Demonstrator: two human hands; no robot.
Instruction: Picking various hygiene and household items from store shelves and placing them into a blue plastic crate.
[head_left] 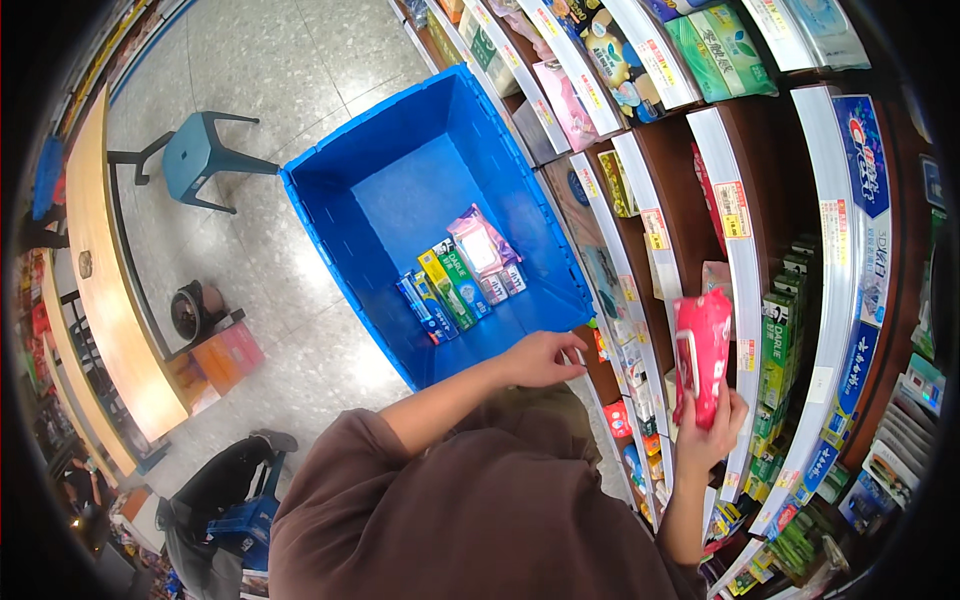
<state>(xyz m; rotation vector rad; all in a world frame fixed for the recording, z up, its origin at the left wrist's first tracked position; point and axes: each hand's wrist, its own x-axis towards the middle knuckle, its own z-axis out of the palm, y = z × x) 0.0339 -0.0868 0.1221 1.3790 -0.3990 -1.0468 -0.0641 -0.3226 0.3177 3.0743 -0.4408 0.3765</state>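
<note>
Brown sleeves cover the person's upper arms at the bottom of the view, and both bare forearms reach up from there. Closed around the lower end of a red-and-pink packet [702, 352], the right hand [712, 428] holds it upright against the front of the shelves [742, 262], just beside a row of green boxes [778, 345]. Its fingers wrap the packet from below. Resting at the near rim of the blue crate [340, 215], the left hand [541, 359] has its fingers curled loosely with nothing visible in them. Deeper in the crate lie a pink packet [479, 243] and several green and blue boxes [448, 290] side by side. Beyond, on the tiled floor, stands a teal stool [195, 153].
</note>
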